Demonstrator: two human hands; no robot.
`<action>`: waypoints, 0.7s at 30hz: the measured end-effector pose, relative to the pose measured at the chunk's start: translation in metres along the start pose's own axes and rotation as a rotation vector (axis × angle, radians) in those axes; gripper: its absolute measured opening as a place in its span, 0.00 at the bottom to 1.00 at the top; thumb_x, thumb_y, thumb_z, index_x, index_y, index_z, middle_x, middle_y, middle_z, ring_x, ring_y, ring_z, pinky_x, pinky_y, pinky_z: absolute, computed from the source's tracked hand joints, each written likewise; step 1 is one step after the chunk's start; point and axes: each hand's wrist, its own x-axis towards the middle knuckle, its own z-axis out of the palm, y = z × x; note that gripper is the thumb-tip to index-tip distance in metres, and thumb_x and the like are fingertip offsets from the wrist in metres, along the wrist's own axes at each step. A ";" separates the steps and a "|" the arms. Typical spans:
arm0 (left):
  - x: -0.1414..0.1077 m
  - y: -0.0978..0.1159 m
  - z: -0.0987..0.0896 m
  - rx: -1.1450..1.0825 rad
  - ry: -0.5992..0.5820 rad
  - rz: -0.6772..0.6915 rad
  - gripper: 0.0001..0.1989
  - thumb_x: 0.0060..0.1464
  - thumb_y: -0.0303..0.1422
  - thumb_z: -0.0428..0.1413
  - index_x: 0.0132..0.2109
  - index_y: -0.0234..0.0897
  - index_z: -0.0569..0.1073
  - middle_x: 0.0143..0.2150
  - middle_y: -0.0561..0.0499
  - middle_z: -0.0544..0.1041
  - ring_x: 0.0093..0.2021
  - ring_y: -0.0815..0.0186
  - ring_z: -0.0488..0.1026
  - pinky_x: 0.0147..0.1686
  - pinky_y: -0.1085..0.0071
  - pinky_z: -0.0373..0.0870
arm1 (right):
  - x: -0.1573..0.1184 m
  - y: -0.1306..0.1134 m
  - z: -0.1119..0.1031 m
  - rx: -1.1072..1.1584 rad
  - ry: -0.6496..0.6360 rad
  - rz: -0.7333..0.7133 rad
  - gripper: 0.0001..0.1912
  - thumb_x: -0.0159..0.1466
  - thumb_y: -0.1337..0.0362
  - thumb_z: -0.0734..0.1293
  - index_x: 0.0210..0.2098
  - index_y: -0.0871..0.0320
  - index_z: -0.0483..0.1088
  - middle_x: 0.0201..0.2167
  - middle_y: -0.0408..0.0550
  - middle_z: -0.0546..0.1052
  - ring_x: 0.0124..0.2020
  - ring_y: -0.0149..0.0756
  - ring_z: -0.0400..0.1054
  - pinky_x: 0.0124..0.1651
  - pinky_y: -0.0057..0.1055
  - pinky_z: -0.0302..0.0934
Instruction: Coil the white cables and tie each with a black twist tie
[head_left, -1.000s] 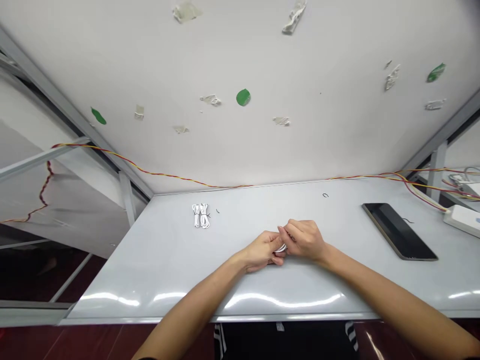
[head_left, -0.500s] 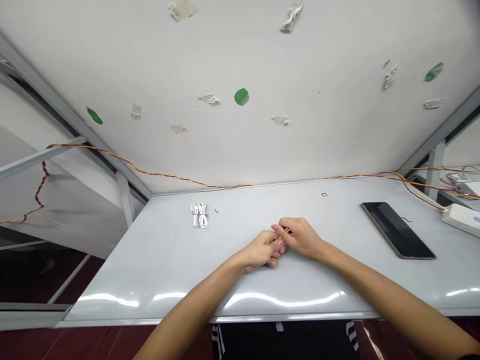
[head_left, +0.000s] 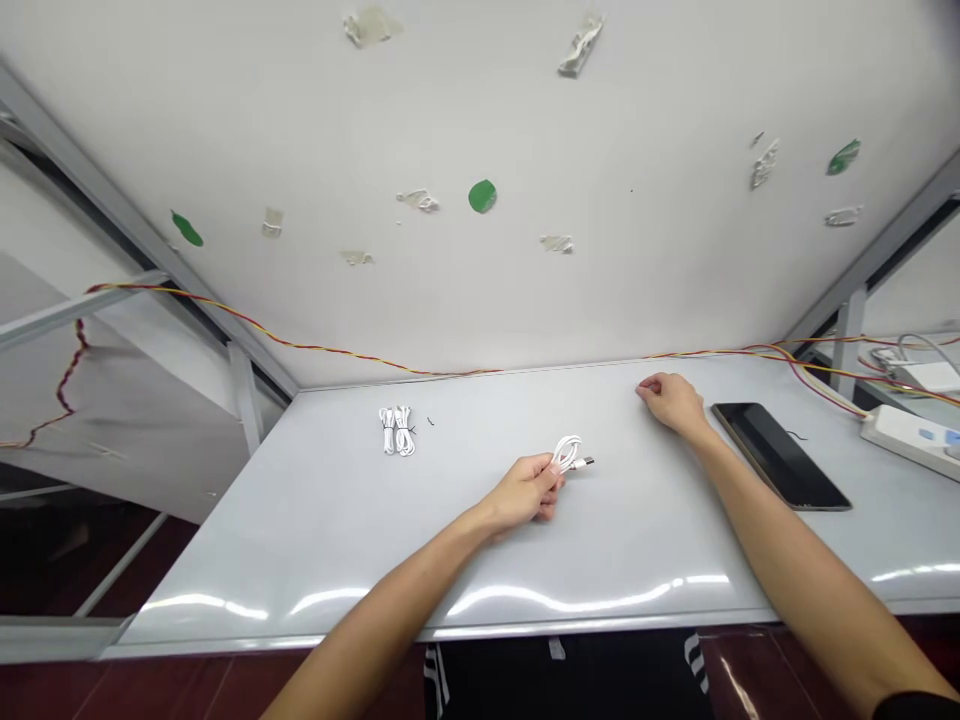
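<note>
The left hand [head_left: 521,495] was closed on a coiled white USB cable [head_left: 570,455], while the right hand [head_left: 671,402] lay open to the cable's right, near a black tablet [head_left: 780,458], with bundled white cables [head_left: 397,431] to the cable's left.

We have a thin white cable [head_left: 568,453] pinched in our left hand [head_left: 525,495], gathered into a small, loose coil of a few overlapping loops. The coil stands roughly upright at the fingertips, sticking out to the right of the hand, and the loops are not tied or bound by anything we can see. A short, straight end leaves the coil and points right, finishing in a small metal plug [head_left: 589,462] with a white collar behind it. The plug's exact type is too small to tell. The cable sits above the middle of the pale tabletop [head_left: 465,520], towards its near side, though we cannot tell whether it touches the surface.
</note>
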 end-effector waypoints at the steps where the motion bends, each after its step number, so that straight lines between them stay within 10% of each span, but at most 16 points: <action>1: 0.000 0.000 0.000 -0.011 0.005 -0.001 0.18 0.56 0.45 0.58 0.34 0.36 0.63 0.30 0.57 0.58 0.23 0.77 0.48 0.22 0.76 0.44 | 0.001 -0.001 0.001 0.014 -0.008 0.007 0.11 0.61 0.59 0.65 0.39 0.56 0.76 0.39 0.54 0.78 0.44 0.48 0.71 0.47 0.44 0.61; 11: 0.001 0.004 0.000 -0.007 0.132 0.058 0.21 0.48 0.43 0.65 0.42 0.35 0.70 0.26 0.61 0.55 0.23 0.77 0.48 0.22 0.76 0.46 | -0.024 -0.028 -0.011 0.304 -0.031 -0.088 0.07 0.56 0.61 0.68 0.31 0.58 0.75 0.31 0.50 0.80 0.33 0.38 0.72 0.41 0.35 0.65; 17: 0.005 0.005 -0.011 -0.059 0.477 0.168 0.26 0.40 0.43 0.70 0.43 0.33 0.73 0.23 0.62 0.54 0.21 0.78 0.46 0.19 0.76 0.43 | -0.094 -0.096 -0.004 1.034 -0.471 -0.204 0.20 0.51 0.49 0.76 0.32 0.57 0.73 0.32 0.49 0.79 0.32 0.36 0.72 0.39 0.35 0.67; 21: 0.007 0.003 -0.013 -0.011 0.463 0.158 0.25 0.40 0.45 0.69 0.42 0.32 0.75 0.22 0.60 0.59 0.19 0.78 0.47 0.17 0.75 0.42 | -0.120 -0.114 0.005 1.145 -0.585 -0.231 0.21 0.50 0.48 0.77 0.31 0.57 0.72 0.30 0.47 0.79 0.34 0.38 0.74 0.41 0.37 0.68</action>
